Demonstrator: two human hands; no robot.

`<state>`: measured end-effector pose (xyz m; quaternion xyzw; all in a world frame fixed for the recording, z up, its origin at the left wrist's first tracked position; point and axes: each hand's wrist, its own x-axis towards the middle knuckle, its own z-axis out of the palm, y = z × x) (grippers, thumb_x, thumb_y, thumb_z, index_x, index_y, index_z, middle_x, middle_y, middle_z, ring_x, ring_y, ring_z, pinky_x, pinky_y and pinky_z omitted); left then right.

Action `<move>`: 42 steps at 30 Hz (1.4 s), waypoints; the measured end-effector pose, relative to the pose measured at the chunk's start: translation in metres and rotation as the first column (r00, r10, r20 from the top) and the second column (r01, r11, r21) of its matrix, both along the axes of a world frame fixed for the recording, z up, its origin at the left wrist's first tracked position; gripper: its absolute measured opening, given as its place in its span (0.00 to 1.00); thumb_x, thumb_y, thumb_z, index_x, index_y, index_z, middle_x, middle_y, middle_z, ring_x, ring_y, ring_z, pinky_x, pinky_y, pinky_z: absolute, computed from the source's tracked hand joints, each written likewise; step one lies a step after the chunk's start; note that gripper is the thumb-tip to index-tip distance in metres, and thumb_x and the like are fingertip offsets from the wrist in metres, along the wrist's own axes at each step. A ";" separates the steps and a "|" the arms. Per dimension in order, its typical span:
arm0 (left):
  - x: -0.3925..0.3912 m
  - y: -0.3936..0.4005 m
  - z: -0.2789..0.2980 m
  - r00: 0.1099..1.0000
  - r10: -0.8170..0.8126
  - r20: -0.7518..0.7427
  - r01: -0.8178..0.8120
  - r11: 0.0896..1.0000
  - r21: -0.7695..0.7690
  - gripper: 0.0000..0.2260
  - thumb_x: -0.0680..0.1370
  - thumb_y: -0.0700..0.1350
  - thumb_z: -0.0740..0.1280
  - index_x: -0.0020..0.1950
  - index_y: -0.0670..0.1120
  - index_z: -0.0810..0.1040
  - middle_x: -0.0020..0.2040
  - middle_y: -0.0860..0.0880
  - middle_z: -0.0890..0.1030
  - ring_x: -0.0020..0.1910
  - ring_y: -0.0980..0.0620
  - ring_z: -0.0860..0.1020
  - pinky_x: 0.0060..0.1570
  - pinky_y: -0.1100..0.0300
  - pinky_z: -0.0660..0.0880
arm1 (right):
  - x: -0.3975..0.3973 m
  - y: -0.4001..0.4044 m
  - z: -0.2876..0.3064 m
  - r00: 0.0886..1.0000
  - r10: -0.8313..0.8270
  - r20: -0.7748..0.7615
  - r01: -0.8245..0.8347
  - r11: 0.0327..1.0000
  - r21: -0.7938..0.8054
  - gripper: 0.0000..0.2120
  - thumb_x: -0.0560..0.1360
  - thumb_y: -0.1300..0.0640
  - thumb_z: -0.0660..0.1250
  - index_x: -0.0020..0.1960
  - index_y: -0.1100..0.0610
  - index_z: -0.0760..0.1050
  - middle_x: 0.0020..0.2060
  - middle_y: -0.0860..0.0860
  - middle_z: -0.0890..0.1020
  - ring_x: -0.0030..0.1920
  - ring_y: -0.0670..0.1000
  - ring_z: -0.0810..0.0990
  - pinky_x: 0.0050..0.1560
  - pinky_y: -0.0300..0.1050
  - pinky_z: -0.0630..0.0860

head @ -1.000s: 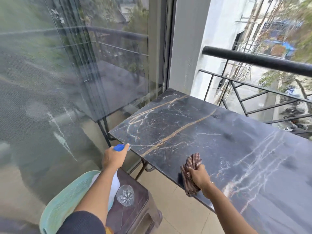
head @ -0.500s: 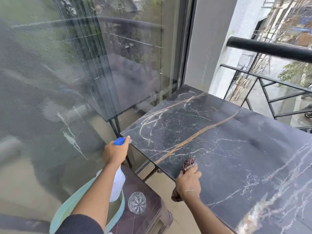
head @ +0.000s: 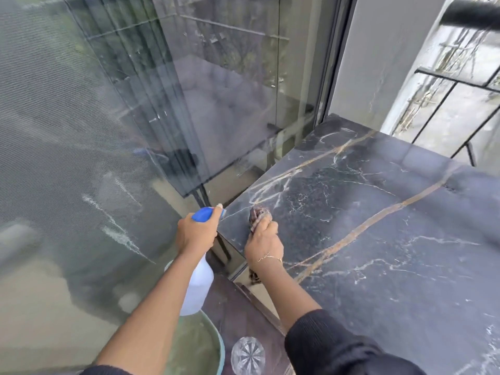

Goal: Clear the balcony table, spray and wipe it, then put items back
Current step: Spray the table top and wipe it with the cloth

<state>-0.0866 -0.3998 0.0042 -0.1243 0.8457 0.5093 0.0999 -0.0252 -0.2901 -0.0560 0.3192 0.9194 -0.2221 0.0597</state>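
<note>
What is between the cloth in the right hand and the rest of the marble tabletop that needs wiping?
Nothing visible. The right hand presses the checked cloth on the marble tabletop near its corner, and the surface beyond lies bare. The spray bottle, gripped by the left hand, stays off the edge.

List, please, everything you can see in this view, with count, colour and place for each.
table: one, black marble with white and gold veins, right half of the view.
cloth: one, brown checked, on the table's near-left corner, under the right hand.
spray bottle: one, white with blue head, left of the table, in the left hand.
stool: one, dark brown, below the table's corner.
glass: one, clear cut glass, on the stool.
tray: one, pale green, beside the glass at the bottom edge.
railing: one, black, top right.
glass door: one, reflective, left.
left hand: grips the spray bottle.
right hand: presses the cloth to the table.
</note>
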 end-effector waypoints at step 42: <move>-0.037 0.099 0.042 0.955 -0.278 -0.102 0.276 0.961 -0.030 0.17 0.70 0.63 0.68 0.44 0.51 0.84 0.40 0.44 0.84 0.42 0.40 0.82 0.46 0.53 0.79 | 0.016 0.102 0.065 0.895 -0.400 -0.196 0.206 0.763 -0.613 0.19 0.77 0.54 0.60 0.64 0.60 0.61 0.63 0.60 0.73 0.62 0.60 0.72 0.64 0.50 0.69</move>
